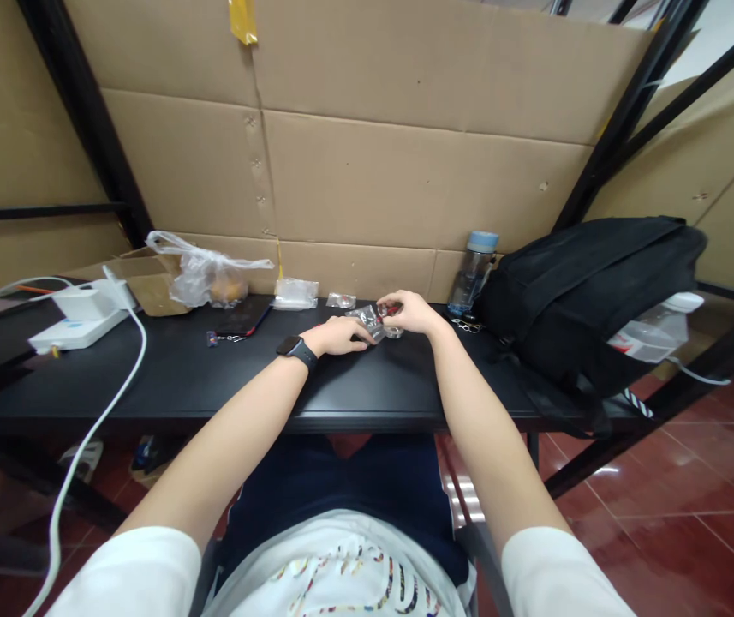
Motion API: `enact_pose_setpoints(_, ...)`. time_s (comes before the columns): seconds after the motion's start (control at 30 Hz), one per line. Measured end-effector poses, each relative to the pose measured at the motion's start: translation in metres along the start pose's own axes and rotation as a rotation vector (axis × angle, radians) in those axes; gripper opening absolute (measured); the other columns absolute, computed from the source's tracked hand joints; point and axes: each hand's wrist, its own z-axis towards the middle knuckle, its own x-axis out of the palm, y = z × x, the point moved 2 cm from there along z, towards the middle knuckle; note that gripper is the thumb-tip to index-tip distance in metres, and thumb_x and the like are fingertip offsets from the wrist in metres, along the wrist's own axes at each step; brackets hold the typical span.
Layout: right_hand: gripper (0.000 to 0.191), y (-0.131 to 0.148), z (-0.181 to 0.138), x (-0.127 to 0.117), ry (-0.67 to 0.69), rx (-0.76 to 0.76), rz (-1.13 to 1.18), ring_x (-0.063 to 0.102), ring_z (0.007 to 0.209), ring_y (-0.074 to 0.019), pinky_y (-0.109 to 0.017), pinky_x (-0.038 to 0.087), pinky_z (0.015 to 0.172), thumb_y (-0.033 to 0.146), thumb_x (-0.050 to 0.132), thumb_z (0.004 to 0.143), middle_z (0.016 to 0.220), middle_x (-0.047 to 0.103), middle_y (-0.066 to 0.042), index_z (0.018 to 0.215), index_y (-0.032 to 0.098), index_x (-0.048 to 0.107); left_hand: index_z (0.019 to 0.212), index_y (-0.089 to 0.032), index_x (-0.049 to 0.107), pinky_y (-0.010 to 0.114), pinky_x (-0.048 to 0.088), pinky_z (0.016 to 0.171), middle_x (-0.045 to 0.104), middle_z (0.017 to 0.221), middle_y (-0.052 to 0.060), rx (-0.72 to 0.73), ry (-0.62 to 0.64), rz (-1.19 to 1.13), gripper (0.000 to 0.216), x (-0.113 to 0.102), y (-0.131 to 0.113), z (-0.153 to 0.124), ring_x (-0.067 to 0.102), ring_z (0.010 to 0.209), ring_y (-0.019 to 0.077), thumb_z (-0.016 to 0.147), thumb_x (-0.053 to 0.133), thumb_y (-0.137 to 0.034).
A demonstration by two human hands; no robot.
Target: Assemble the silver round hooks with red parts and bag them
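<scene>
On the dark desk (pixel 398 381), a small clear plastic packet (pixel 367 320) lies between my two hands. My left hand (pixel 339 335), with a black watch on its wrist, rests low on the desk, its fingers stretched loosely against the near edge of the packet. A bit of red shows behind that hand. From the right, my right hand (pixel 413 312) reaches over with bent fingers closed on a small red and dark object (pixel 390 308), too small to name. A clear roundish piece (pixel 394 332) sits just under these fingers.
Behind stand small clear packets (pixel 295 294), a plastic bag (pixel 205 274) and a dark flat device (pixel 243 316). A power strip (pixel 84 317) with a white cable is at left. A bottle (pixel 471 272) and black backpack (pixel 591 291) stand right. Cardboard (pixel 354 171) walls the back.
</scene>
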Motion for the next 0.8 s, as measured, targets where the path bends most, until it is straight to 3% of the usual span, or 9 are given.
enact_pose_setpoints(0.1, 0.042, 0.009, -0.003, 0.004, 0.191, 0.04, -0.09, 0.065, 0.073, -0.0168, -0.025, 0.048, 0.069, 0.028, 0.081, 0.063, 0.086, 0.074, -0.002, 0.104, 0.02, 0.078, 0.106, -0.043, 0.076, 0.029, 0.042, 0.101, 0.073, 0.12, -0.007, -0.01, 0.024, 0.003, 0.032, -0.005, 0.003, -0.003, 0.064, 0.116, 0.0211, 0.084, 0.064, -0.024)
enact_pose_setpoints(0.2, 0.043, 0.018, -0.004, 0.008, 0.289, 0.08, -0.144, 0.065, 0.069, -0.016, -0.023, 0.046, 0.064, 0.029, 0.083, 0.059, 0.082, 0.074, 0.0, 0.101, 0.021, 0.077, 0.105, -0.044, 0.077, 0.028, 0.043, 0.1, 0.075, 0.116, -0.008, -0.045, 0.051, 0.022, 0.038, -0.01, 0.005, -0.007, 0.065, 0.114, 0.0202, 0.082, 0.062, -0.018)
enact_pose_setpoints(0.37, 0.038, 0.026, -0.006, 0.014, 0.433, 0.104, -0.172, 0.067, 0.074, -0.0167, -0.022, 0.045, 0.063, 0.033, 0.083, 0.058, 0.083, 0.074, 0.001, 0.094, 0.023, 0.075, 0.116, -0.042, 0.074, 0.029, 0.042, 0.104, 0.068, 0.131, -0.009, -0.129, 0.164, 0.152, 0.054, -0.017, 0.005, -0.009, 0.062, 0.121, 0.0182, 0.083, 0.048, -0.007)
enact_pose_setpoints(0.5, 0.031, 0.031, -0.006, 0.016, 0.434, 0.122, -0.21, 0.066, 0.072, -0.0167, -0.023, 0.045, 0.061, 0.033, 0.082, 0.06, 0.081, 0.074, 0.001, 0.088, 0.022, 0.073, 0.117, -0.044, 0.072, 0.03, 0.04, 0.109, 0.064, 0.135, -0.012, -0.122, 0.214, 0.168, 0.063, -0.018, 0.004, -0.009, 0.053, 0.133, 0.0188, 0.08, 0.044, -0.002)
enact_pose_setpoints(0.8, 0.033, 0.035, -0.004, 0.02, 0.345, 0.072, -0.152, 0.065, 0.07, -0.0158, -0.022, 0.042, 0.061, 0.039, 0.085, 0.062, 0.076, 0.072, 0.001, 0.086, 0.02, 0.072, 0.112, -0.04, 0.076, 0.025, 0.042, 0.106, 0.064, 0.135, -0.012, -0.096, 0.218, 0.097, 0.058, -0.018, 0.01, -0.009, 0.06, 0.125, 0.0167, 0.079, 0.045, -0.004)
